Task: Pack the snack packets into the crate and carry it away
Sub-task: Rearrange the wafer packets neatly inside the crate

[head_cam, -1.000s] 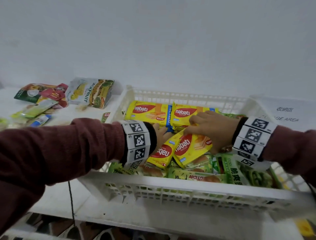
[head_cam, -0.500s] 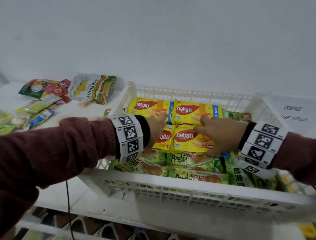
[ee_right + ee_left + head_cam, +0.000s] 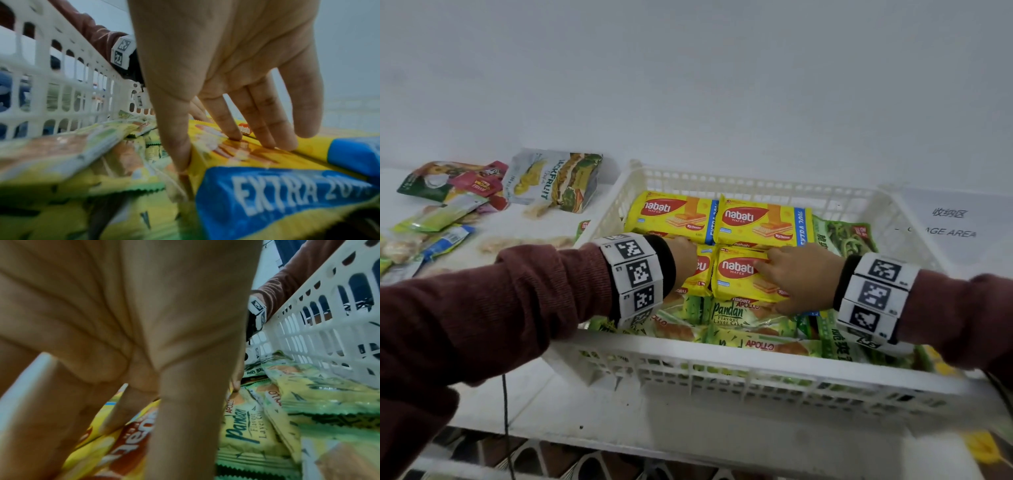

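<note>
Head view: the white crate is seen on the shelf, and four yellow Nabati wafer packets are counted on top of its load, two at the far wall and two nearer. The right hand is laid over the near right wafer packet, fingers nearly straight on its face and the thumb set against its near edge, so the packet is pressed rather than clasped. The left hand is laid on the near left wafer packet; whether it is gripped or only pushed cannot be told. Both near packets lie with their long axes across the crate, directly under the hands, each hand nearest its own packet, so squaring them against the far pair is judged the step in hand. At least three green Pandan cake packets lie nearer the front wall. Several loose packets, among them one jackfruit bag, are left on the shelf to the left, nearer the left hand.
</note>
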The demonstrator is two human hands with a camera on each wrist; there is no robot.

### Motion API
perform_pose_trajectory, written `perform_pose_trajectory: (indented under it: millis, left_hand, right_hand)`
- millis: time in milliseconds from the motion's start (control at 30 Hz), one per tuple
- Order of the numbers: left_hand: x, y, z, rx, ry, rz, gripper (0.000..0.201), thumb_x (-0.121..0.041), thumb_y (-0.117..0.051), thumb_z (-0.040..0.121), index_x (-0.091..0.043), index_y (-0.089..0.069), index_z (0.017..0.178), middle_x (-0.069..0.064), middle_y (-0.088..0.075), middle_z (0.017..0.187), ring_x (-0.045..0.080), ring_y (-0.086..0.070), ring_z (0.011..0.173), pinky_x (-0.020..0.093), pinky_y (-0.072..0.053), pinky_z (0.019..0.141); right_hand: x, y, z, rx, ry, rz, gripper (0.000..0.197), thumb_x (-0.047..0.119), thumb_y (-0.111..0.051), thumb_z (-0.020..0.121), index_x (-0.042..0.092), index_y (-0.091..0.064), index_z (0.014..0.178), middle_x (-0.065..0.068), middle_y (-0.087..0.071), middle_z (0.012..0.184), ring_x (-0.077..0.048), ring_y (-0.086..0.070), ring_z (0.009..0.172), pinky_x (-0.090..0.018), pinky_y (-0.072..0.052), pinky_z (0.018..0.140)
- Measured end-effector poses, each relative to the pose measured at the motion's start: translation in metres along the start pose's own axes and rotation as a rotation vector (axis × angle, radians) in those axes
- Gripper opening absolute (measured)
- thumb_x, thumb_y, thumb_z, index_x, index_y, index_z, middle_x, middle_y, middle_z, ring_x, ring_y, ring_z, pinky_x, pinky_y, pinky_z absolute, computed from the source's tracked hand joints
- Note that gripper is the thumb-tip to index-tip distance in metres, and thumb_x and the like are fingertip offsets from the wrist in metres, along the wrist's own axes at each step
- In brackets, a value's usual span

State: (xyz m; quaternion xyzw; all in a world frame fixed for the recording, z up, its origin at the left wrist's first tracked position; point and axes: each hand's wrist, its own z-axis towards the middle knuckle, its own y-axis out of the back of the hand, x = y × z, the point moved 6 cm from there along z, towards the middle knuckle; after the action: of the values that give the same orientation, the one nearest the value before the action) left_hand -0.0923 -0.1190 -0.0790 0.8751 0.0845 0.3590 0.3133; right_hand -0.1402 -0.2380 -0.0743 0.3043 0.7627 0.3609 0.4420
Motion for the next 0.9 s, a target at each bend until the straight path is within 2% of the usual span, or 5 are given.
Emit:
perform_pose_trajectory:
  millis: [367, 567, 700, 800, 900]
  left_hand:
    - [0.029, -0.002, -0.011, -0.019, 0.040, -0.275, 0.099, -0.040, -0.074, 0.073, -0.018, -0.011, 0.148, 0.013, -0.017, 0.146, 0.033, -0.037, 0.129, 0.043, -0.043, 0.096]
    - [0.008, 0.005, -0.019, -0.010, -0.206, -0.406, 0.045, -0.027, -0.070, 0.080, -0.010, -0.053, 0.118, 0.003, -0.052, 0.103, 0.018, -0.050, 0.094, 0.024, -0.039, 0.070]
    - [-0.021, -0.012, -0.017, 0.101, -0.360, -0.238, 0.041, -0.015, -0.067, 0.083, -0.009, -0.053, 0.121, 0.000, -0.050, 0.100, 0.013, -0.042, 0.085, 0.016, -0.029, 0.052]
    - [-0.027, -0.020, -0.010, 0.128, -0.352, -0.146, 0.010, -0.008, -0.061, 0.086, -0.008, -0.056, 0.078, 0.004, -0.050, 0.075, 0.014, -0.037, 0.061, 0.021, -0.028, 0.050]
    - [-0.020, -0.030, -0.007, 0.091, -0.371, -0.067, 0.031, -0.012, -0.060, 0.087, -0.018, -0.043, 0.062, -0.007, -0.041, 0.061, 0.004, -0.038, 0.052, 0.014, -0.034, 0.046]
  right_hand:
    - [-0.023, 0.010, -0.002, 0.121, 0.014, 0.440, 0.079, 0.038, -0.068, 0.078, 0.024, -0.026, 0.143, -0.003, -0.036, 0.131, -0.019, -0.044, 0.114, -0.033, -0.044, 0.093]
    - [0.037, 0.029, -0.001, 0.207, 0.277, 0.511, 0.053, 0.029, -0.066, 0.082, 0.018, -0.048, 0.131, 0.012, -0.051, 0.079, -0.003, -0.045, 0.065, -0.015, -0.035, 0.058]
    - [0.058, 0.019, 0.006, 0.277, 0.336, 0.395, 0.054, 0.005, -0.055, 0.084, 0.014, -0.043, 0.135, -0.011, -0.063, 0.101, -0.016, -0.046, 0.077, -0.023, -0.034, 0.063]
    - [0.056, 0.016, 0.007, 0.303, 0.340, 0.449, 0.050, 0.003, -0.055, 0.082, 0.011, -0.047, 0.131, -0.014, -0.064, 0.098, -0.021, -0.050, 0.079, -0.024, -0.035, 0.058]
    - [0.056, 0.010, 0.007, 0.314, 0.345, 0.471, 0.048, 0.002, -0.057, 0.082, 0.010, -0.050, 0.128, -0.016, -0.065, 0.097, -0.021, -0.050, 0.076, -0.024, -0.033, 0.058]
